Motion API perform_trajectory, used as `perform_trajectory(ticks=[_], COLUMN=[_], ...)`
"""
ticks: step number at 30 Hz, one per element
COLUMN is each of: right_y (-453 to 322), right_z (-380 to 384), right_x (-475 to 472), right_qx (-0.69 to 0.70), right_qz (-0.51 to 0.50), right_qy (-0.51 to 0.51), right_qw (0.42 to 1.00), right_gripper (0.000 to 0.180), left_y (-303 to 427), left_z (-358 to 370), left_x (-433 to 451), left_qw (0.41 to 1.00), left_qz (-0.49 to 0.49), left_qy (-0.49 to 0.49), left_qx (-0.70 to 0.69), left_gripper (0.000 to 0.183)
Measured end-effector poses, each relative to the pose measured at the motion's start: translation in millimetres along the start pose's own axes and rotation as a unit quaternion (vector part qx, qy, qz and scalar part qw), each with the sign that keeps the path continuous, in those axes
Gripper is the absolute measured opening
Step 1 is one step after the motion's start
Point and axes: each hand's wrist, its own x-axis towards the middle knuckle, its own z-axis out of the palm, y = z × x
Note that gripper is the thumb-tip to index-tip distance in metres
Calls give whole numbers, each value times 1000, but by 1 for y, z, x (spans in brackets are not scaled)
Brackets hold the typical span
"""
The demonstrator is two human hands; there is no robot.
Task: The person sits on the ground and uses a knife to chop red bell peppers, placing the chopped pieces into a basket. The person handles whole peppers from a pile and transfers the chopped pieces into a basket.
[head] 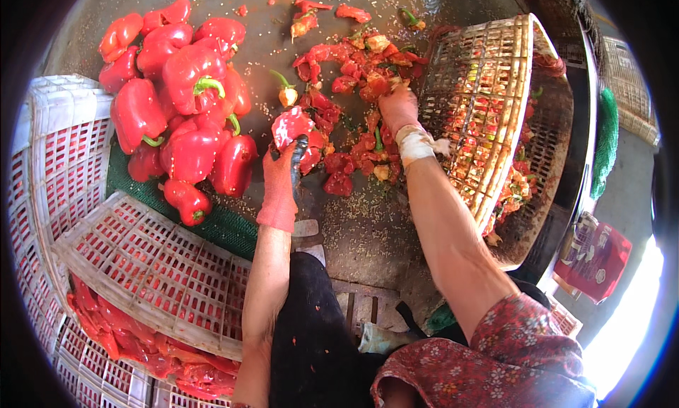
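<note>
My left hand (pixel 281 177), in an orange-red glove with dark fingertips, grips a glossy red bell pepper piece (pixel 293 125). My right hand (pixel 399 108), gloved and with a white wrap at the wrist, reaches into a heap of torn pepper scraps (pixel 347 76). Its fingertips are among the scraps, and whether they hold one is unclear. Between the hands lies a pepper core with a green stem (pixel 286 94). Whole red bell peppers (pixel 193 71) are piled to the left of my left hand.
A tilted, dirty plastic crate (pixel 477 105) stands close right of my right hand, with scraps behind it. At lower left, a white crate (pixel 159 265) adjoins one holding red pepper pieces (pixel 138 344). Seeds dot the metal tabletop (pixel 366 217). Green netting (pixel 606 143) hangs at right.
</note>
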Motion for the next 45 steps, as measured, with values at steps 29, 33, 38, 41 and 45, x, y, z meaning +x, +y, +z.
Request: perform_trajectory(ticks=[29, 33, 38, 41, 45], right_y=[42, 24, 24, 23, 15], right_z=[2, -20, -3, 20, 21], right_x=[-17, -20, -22, -33, -41], right_qx=[63, 329, 273, 136, 236], right_qz=[-44, 135, 41, 5, 52], right_qy=[18, 30, 45, 0, -26], right_qw=[997, 934, 960, 991, 970], right_gripper=[33, 26, 39, 55, 48], left_y=[-8, -16, -12, -13, -21], left_z=[-25, -28, -21, -21, -27], left_x=[12, 14, 9, 10, 14], left_qw=[993, 992, 991, 991, 990], left_qz=[-28, -44, -59, -45, -39], left_qy=[-50, -30, -17, -28, -42], left_qx=[-105, -114, -121, -122, -126], left_gripper=[35, 33, 32, 31, 28])
